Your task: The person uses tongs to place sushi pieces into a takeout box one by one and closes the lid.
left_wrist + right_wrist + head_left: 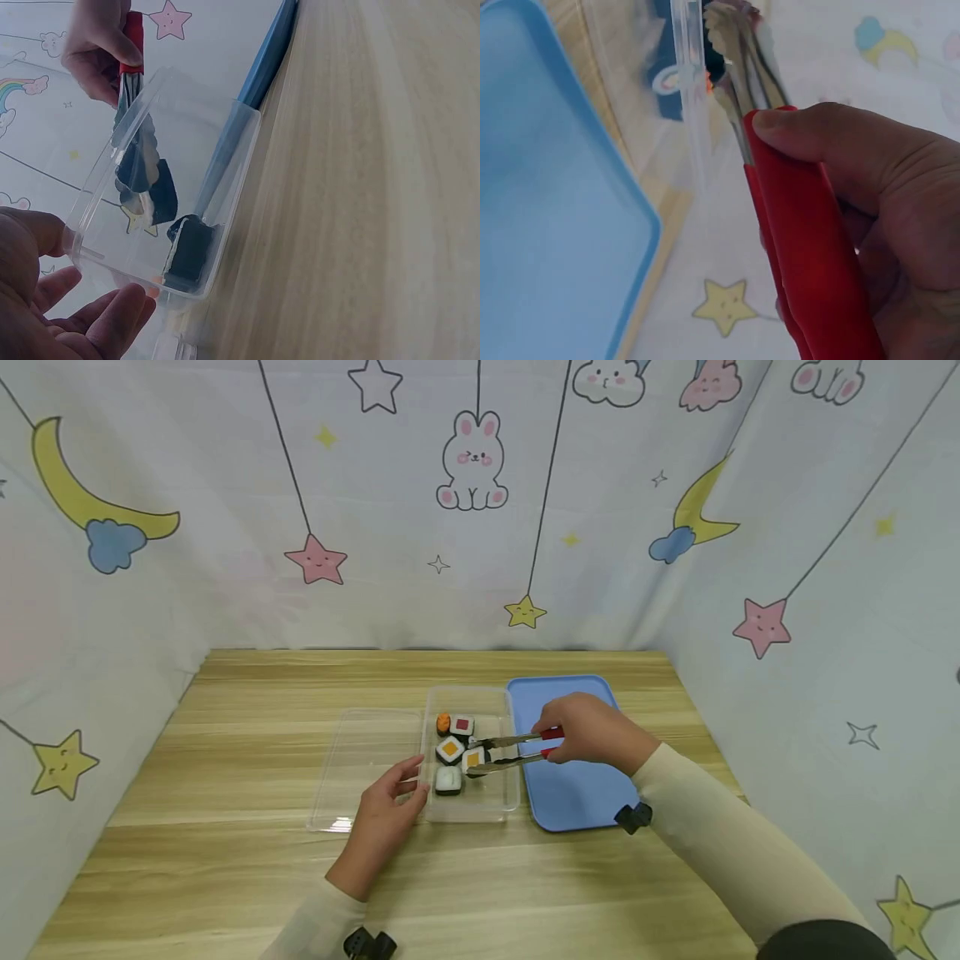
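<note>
Tongs gripped by right hand, left hand fingers relaxed beside clear box

The right hand grips red-handled metal tongs, whose tips close on a sushi piece with white rice, a dark wrap and an orange centre. That piece sits upright in a clear plastic box, among four other pieces. The left hand rests with relaxed fingers against the box's near left edge, steadying it on the counter
</note>
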`<state>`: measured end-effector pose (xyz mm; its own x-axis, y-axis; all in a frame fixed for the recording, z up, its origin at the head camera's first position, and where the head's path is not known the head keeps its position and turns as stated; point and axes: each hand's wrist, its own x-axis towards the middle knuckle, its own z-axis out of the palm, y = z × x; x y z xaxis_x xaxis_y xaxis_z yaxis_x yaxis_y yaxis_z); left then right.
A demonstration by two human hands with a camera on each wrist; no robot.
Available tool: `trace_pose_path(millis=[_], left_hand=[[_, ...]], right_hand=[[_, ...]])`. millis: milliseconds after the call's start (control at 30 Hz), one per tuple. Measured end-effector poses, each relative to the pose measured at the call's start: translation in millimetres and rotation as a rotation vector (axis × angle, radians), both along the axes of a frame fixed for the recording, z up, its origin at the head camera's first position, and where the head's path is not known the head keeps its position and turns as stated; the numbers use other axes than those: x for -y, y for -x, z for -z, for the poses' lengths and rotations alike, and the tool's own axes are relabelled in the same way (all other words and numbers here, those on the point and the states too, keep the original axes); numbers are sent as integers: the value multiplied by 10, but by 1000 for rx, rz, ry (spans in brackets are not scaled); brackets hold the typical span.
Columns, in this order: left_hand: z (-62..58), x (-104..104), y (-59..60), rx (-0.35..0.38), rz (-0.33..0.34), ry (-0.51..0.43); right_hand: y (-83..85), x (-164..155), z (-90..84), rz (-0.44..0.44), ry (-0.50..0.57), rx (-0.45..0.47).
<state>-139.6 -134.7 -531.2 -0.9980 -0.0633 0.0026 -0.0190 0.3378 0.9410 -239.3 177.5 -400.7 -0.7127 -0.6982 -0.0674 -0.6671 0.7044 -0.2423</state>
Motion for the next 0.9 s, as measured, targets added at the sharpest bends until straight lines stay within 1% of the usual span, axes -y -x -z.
trace_pose_path(millis=[167,333,567,667,800,900], left_hand=[[5,-12,-3,-7,3,1],[5,-14,-10,-8,1,2],[-9,-10,-14,-8,7,-7],[-8,-1,-13,-8,4,-9],[-7,2,-18,-11,2,-8],[-3,0,-18,-13,5,-8]], right_hand=[[45,213,-53,-22,-140,-21],[72,297,-52,-59,-208,-52],[34,322,-114,-64,-252,-79],[12,331,-142,-81,-269,-111],[-2,344,-148,-113,-254,-141],[-4,348,-132,-119,-226,-141]])
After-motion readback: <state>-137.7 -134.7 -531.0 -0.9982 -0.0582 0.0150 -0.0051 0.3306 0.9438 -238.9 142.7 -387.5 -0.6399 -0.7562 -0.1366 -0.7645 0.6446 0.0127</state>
